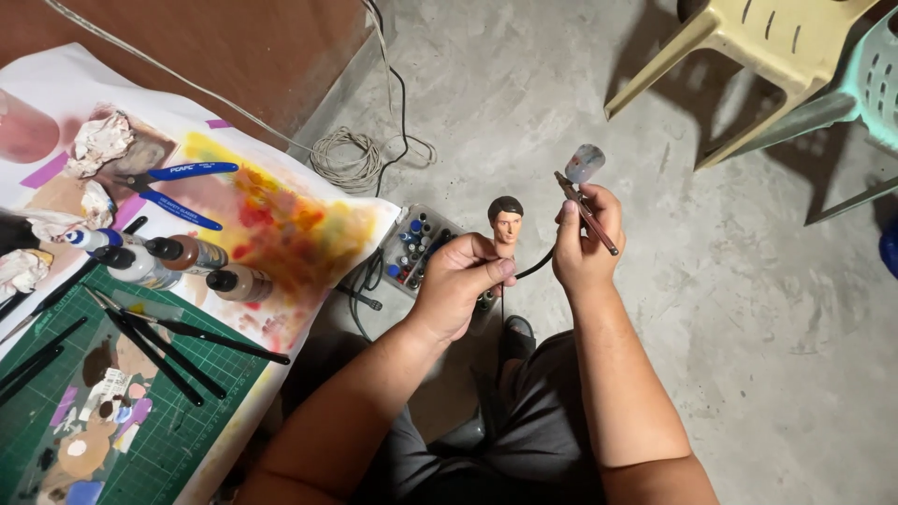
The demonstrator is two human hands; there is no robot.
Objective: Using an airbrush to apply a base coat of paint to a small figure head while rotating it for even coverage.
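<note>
Small painted figure head with dark hair (pixel 506 224) sits on a stick, pinched in our left hand (pixel 458 281) over the grey concrete floor (pixel 748 309). Our right hand (pixel 585 245) is clamped around a slim metal airbrush with a clear cup (pixel 587 192), nozzle up-left beside the head. Our call: keep both wrists steady, spray in light passes. Paint-stained tabletop (pixel 281 224) is at left.

Three small paint bottles (pixel 178 257) lie on their sides on the stained white sheet (pixel 309 224) at your left: two white-bodied with dark caps, one brown with a banded label. The brown-tan one (pixel 238 282) sits nearest the sheet's edge. On the floor just past your left hand, a grey tray (pixel 416 251) holds upright bottles with blue, red and white caps.
</note>
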